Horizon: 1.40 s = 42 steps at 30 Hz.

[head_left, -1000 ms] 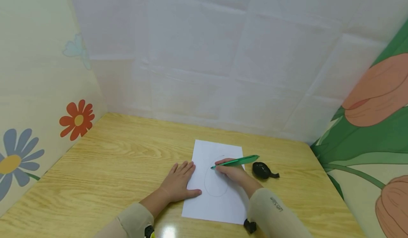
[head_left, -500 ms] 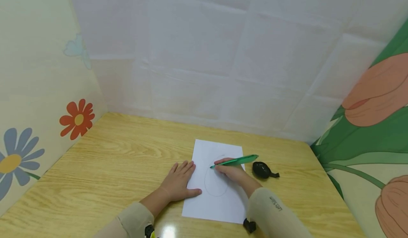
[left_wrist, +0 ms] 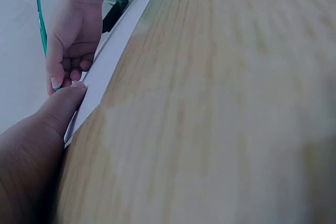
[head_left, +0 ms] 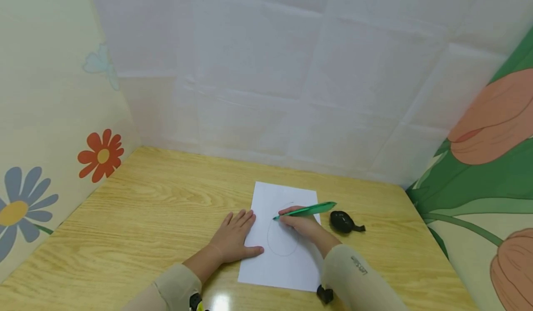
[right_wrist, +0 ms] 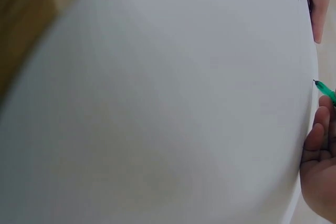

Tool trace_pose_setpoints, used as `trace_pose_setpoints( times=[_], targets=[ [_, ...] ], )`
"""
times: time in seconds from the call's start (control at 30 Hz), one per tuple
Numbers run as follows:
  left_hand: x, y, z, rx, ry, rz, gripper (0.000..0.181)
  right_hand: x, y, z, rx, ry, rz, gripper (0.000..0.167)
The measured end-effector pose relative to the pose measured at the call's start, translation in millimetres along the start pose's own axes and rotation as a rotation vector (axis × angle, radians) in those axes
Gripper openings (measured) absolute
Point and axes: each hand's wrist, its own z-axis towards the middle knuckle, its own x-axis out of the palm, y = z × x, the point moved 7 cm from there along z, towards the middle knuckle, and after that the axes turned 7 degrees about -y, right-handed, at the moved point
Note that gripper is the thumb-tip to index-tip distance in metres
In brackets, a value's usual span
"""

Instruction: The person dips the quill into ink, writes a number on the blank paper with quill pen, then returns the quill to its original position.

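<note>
A white sheet of paper (head_left: 279, 271) lies on the wooden table, bearing a thin oval pencil-like line whose upper part is partly covered. My right hand (head_left: 306, 225) pinches a green pen (head_left: 310, 209), its tip on the oval's upper left side. In the right wrist view the pen's dark tip (right_wrist: 315, 82) shows at the right edge, beside curled fingers (right_wrist: 315, 137). My left hand (head_left: 231, 241) rests flat with fingers spread at the paper's left edge, its thumb on the sheet. The left wrist view shows that thumb (left_wrist: 63, 106) close to the right hand (left_wrist: 79, 35).
A shiny black rounded object with a short tail (head_left: 342, 222) lies right of the paper. Another small black thing (head_left: 325, 294) sits by the right sleeve at the paper's lower corner. A white sheet hangs behind the wooden table (head_left: 158, 209); flower-patterned panels stand at both sides.
The green pen's tip and my right hand have shifted slightly to the left along the oval's upper left. My left hand has stayed in place.
</note>
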Motion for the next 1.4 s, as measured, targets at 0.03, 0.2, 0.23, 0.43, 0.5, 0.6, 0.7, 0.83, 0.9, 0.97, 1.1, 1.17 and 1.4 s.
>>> trace_pose_setpoints(
  times=[0.03,0.2,0.23,0.43,0.5,0.6,0.7,0.83,0.9,0.97,1.1,1.17,1.4],
  targets=[
    [-0.2,-0.2,0.1,0.0,0.0,-0.001,0.1,-0.1,0.5,-0.1,-0.004,0.001,0.0,0.024],
    [-0.1,-0.1,0.7,-0.001,0.003,0.004,0.1,-0.5,2.0,-1.5,-0.016,0.012,0.0,0.024],
    [0.0,-0.1,0.8,-0.001,0.003,0.004,0.1,-0.7,2.0,-1.6,-0.017,0.013,-0.001,0.024],
    [-0.7,-1.0,0.8,-0.003,0.003,-0.002,0.1,-1.6,1.2,-1.4,-0.022,0.006,0.021,0.026],
    [-1.3,-1.3,0.6,-0.003,0.002,-0.004,0.1,-2.3,1.2,-1.2,-0.024,0.002,0.033,0.026],
    [-1.8,-1.4,0.4,-0.001,-0.002,-0.002,0.099,-3.7,2.1,-2.2,-0.033,-0.012,0.057,0.027],
    [-1.9,-1.2,0.1,-0.002,-0.004,-0.002,0.099,-7.0,1.0,-3.0,-0.013,-0.031,0.071,0.027],
    [-1.9,-0.9,-0.1,-0.003,-0.006,-0.005,0.099,-15.0,-3.1,-4.0,0.021,-0.067,0.114,0.027],
    [-1.8,-0.8,0.2,-0.004,-0.008,-0.004,0.099,-19.4,-4.5,-5.3,0.015,-0.08,0.134,0.029],
    [-1.5,-0.5,0.6,-0.004,-0.008,-0.001,0.099,-23.3,-6.4,-6.8,0.01,-0.083,0.143,0.03],
    [-0.9,-0.5,0.7,-0.002,-0.005,-0.004,0.099,-30.5,-10.0,-10.0,0.009,-0.084,0.125,0.031],
    [-0.3,-0.3,0.8,0.0,-0.004,-0.006,0.1,-34.2,-11.6,-11.4,0.02,-0.091,0.115,0.031],
    [-0.5,-0.1,0.9,0.002,-0.011,-0.013,0.1,-44.4,-14.1,-14.8,0.017,-0.122,0.147,0.033]
  ],
)
